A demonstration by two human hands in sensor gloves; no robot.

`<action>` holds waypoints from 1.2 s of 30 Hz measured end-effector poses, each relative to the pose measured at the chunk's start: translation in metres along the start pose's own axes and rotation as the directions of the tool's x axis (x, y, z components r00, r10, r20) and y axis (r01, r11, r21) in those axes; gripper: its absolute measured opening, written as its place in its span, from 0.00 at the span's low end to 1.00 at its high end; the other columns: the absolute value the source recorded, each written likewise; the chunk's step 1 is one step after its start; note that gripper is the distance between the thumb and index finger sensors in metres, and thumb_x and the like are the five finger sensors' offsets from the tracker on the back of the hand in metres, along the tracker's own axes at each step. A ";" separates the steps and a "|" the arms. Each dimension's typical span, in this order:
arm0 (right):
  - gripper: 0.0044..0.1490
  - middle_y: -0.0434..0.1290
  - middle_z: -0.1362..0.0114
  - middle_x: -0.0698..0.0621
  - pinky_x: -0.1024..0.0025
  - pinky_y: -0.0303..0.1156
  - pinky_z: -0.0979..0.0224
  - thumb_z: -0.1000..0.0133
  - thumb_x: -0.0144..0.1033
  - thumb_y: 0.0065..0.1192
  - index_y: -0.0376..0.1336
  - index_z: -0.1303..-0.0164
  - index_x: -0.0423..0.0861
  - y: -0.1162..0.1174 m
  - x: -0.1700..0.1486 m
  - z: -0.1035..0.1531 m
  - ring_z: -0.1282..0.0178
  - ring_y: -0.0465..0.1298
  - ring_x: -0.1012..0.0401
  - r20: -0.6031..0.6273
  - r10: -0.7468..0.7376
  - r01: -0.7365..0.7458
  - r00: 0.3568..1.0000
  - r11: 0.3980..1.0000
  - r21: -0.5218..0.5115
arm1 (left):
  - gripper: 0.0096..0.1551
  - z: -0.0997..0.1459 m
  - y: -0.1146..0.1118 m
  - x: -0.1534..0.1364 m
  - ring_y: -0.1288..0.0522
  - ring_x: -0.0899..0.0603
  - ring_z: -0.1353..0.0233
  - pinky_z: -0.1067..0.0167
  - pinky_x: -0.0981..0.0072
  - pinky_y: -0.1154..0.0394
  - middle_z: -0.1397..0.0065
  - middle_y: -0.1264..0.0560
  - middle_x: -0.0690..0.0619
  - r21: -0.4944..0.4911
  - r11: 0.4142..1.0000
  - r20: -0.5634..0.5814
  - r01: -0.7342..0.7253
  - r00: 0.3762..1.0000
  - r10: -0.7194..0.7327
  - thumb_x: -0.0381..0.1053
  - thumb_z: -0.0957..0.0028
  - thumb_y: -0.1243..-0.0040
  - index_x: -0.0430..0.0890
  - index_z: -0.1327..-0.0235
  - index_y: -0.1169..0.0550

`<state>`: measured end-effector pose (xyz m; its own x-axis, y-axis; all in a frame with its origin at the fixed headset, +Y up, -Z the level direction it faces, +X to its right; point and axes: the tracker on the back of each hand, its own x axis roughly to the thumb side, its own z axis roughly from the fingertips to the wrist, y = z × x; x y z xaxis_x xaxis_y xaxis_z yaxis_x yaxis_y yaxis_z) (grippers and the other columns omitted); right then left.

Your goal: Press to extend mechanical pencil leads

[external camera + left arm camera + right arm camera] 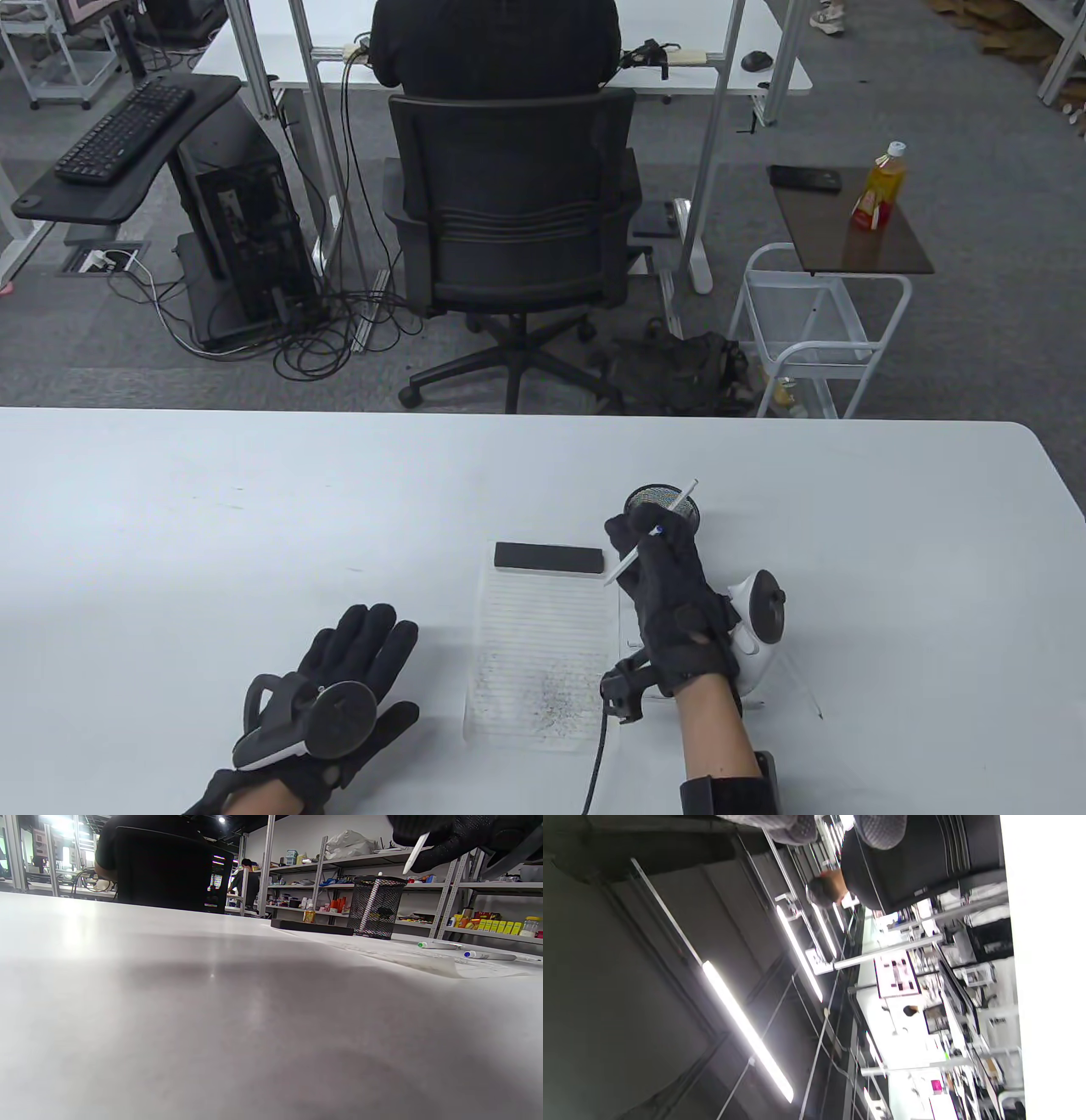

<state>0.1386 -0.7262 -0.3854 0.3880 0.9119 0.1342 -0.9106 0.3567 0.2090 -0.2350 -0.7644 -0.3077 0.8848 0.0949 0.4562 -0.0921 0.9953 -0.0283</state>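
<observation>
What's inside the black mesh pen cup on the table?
Through the mesh pen cup one white pencil shows, leaning inside. The right hand covers part of its opening, hiding anything else.

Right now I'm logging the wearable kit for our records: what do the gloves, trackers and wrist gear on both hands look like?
Both hands wear black knit gloves. The left hand carries a tracker with a white body and a black round disc on its back. The right hand has a matching white-and-black tracker at its outer side, a small black module by the wrist with a black cable trailing down, and a black forearm band. Forearms are bare.
</observation>
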 end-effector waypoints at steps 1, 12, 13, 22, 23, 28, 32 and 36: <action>0.25 0.61 0.22 0.33 0.15 0.39 0.32 0.33 0.40 0.48 0.59 0.24 0.55 0.000 -0.003 0.001 0.19 0.54 0.26 0.012 -0.010 0.010 1.000 1.000 0.029 | 0.52 0.000 0.000 0.000 0.51 0.28 0.15 0.24 0.32 0.46 0.13 0.54 0.43 -0.001 1.000 0.001 -0.003 1.000 0.003 0.70 0.51 0.51 0.52 0.16 0.51; 0.36 0.68 0.38 0.42 0.19 0.48 0.32 0.34 0.62 0.48 0.60 0.25 0.48 -0.010 -0.041 0.011 0.42 0.67 0.39 0.025 -0.043 0.043 0.999 0.999 0.006 | 0.52 -0.001 -0.002 0.001 0.51 0.28 0.15 0.24 0.32 0.46 0.13 0.53 0.43 -0.005 1.000 0.001 -0.006 1.000 0.006 0.70 0.51 0.51 0.52 0.16 0.51; 0.39 0.68 0.39 0.42 0.20 0.49 0.32 0.35 0.64 0.48 0.60 0.26 0.46 -0.009 -0.045 0.012 0.43 0.67 0.39 0.018 -0.071 0.071 0.997 0.997 0.007 | 0.52 0.000 -0.001 0.000 0.51 0.28 0.15 0.24 0.32 0.46 0.13 0.53 0.43 -0.001 1.000 0.000 -0.009 1.000 0.009 0.70 0.51 0.51 0.52 0.16 0.51; 0.39 0.74 0.53 0.43 0.29 0.62 0.37 0.36 0.62 0.45 0.70 0.44 0.39 -0.006 -0.044 0.014 0.55 0.72 0.41 0.156 -0.213 0.222 0.964 0.974 -0.038 | 0.52 0.001 0.004 0.003 0.51 0.28 0.15 0.24 0.32 0.46 0.13 0.54 0.43 0.011 0.997 0.002 0.072 0.997 -0.072 0.70 0.51 0.51 0.52 0.16 0.51; 0.38 0.75 0.56 0.43 0.29 0.64 0.39 0.36 0.61 0.46 0.71 0.46 0.38 -0.006 -0.045 0.014 0.57 0.72 0.42 0.153 -0.223 0.232 0.963 0.972 -0.043 | 0.52 0.001 0.004 0.003 0.51 0.28 0.15 0.24 0.32 0.46 0.13 0.54 0.43 0.013 0.998 0.003 0.067 0.998 -0.067 0.70 0.51 0.51 0.52 0.16 0.51; 0.36 0.75 0.59 0.45 0.35 0.69 0.46 0.36 0.57 0.46 0.70 0.46 0.37 -0.010 -0.043 0.015 0.61 0.73 0.45 0.181 -0.215 0.226 0.960 0.973 -0.045 | 0.52 0.000 0.004 0.007 0.52 0.28 0.15 0.24 0.32 0.47 0.13 0.54 0.43 0.008 0.997 0.014 0.079 0.997 -0.079 0.70 0.51 0.51 0.52 0.16 0.52; 0.42 0.75 0.58 0.45 0.35 0.69 0.44 0.37 0.64 0.44 0.70 0.46 0.37 -0.008 -0.042 0.014 0.60 0.73 0.44 0.173 -0.258 0.265 0.950 0.964 -0.013 | 0.52 -0.001 0.004 0.009 0.52 0.28 0.14 0.24 0.32 0.47 0.13 0.54 0.43 0.006 0.995 0.021 0.103 0.994 -0.103 0.70 0.51 0.51 0.52 0.16 0.52; 0.38 0.75 0.59 0.45 0.35 0.69 0.45 0.36 0.60 0.46 0.71 0.47 0.37 -0.009 -0.046 0.014 0.61 0.73 0.44 0.147 -0.246 0.251 0.958 0.968 -0.021 | 0.52 -0.002 0.003 0.011 0.52 0.28 0.14 0.24 0.32 0.47 0.13 0.54 0.44 0.002 0.993 0.026 0.117 0.993 -0.117 0.70 0.51 0.51 0.53 0.16 0.52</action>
<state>0.1308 -0.7737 -0.3797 0.6165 0.7562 0.2194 -0.7865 0.5787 0.2154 -0.2242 -0.7603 -0.3046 0.8772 -0.0225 0.4797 0.0107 0.9996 0.0271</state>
